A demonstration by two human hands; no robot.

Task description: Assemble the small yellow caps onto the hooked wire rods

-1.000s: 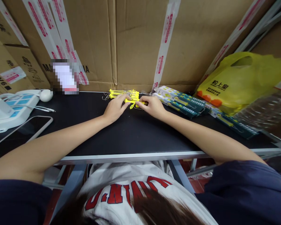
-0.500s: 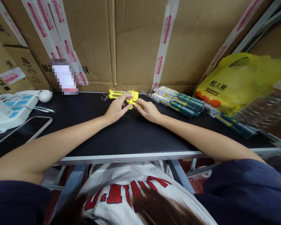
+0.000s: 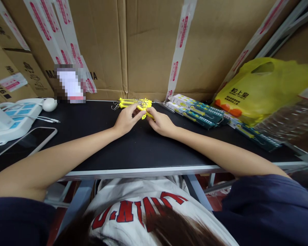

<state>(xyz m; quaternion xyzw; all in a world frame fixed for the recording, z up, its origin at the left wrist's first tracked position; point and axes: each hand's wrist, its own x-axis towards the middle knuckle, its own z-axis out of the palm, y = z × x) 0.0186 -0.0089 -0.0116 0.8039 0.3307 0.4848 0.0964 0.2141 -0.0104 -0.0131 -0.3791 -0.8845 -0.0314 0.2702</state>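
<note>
Two bare hands, mine, nearly together above the far part of the black-topped, metal-edged desk [image 3: 143, 150]: left hand [image 3: 126, 119] and right hand [image 3: 163, 122], the fingers of both closed on one slim yellow plastic piece [image 3: 141, 108], partly hidden by my fingers. One heap of yellow plastic rods with thin metal hooks [image 3: 128, 102], lying just beyond my left hand, near the wall of brown cardboard [image 3: 151, 51]. Several flat dark-green-and-white printed boxes [image 3: 195, 110], to the right of my right hand, apart from it. One translucent yellow plastic carrier bag [image 3: 269, 85], farther right. One white power strip with blue panels [image 3: 28, 111], far left. One pale-edged dark-screened phone [image 3: 23, 143], flat, beside my left forearm.
</note>
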